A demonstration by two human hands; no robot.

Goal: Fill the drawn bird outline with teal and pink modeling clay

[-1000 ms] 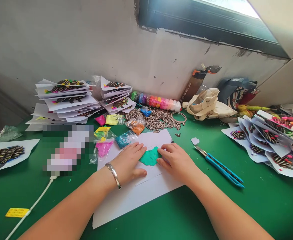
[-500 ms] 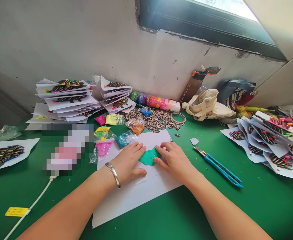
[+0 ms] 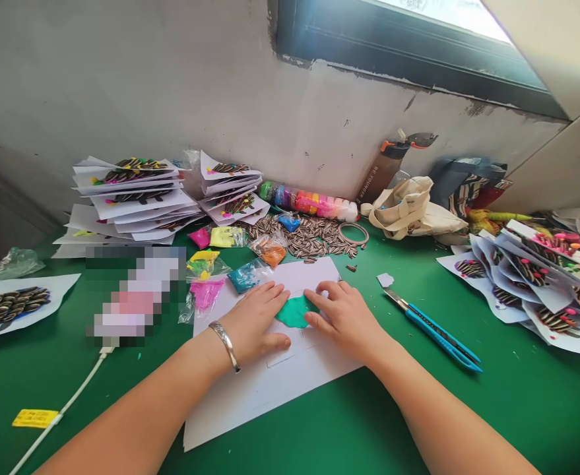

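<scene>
A flat, roughly round piece of teal green modelling clay [image 3: 293,313] lies on a small white card [image 3: 280,359], which rests on a larger white paper sheet [image 3: 230,404]. My left hand [image 3: 250,321], with a silver bangle at the wrist, lies flat with fingers stretched, fingertips at the clay's left edge. On the other side, my right hand [image 3: 349,318] has its fingers bent and apart. Its index finger and thumb touch the clay's right edge. Bags of coloured clay, one of them a dark teal bag [image 3: 244,277], lie just beyond my left hand.
A blue utility knife [image 3: 435,332] lies to the right. Behind are loose sunflower seeds [image 3: 314,236], a tape roll [image 3: 353,233], a cloth bag [image 3: 408,210] and a bottle [image 3: 383,170]. Stacked seed-picture cards [image 3: 136,211] stand left; more cards [image 3: 532,280] lie right. A cable [image 3: 79,389] crosses the left.
Both hands stay at the clay almost unmoved. The right index finger has shifted slightly left over the clay's edge.
</scene>
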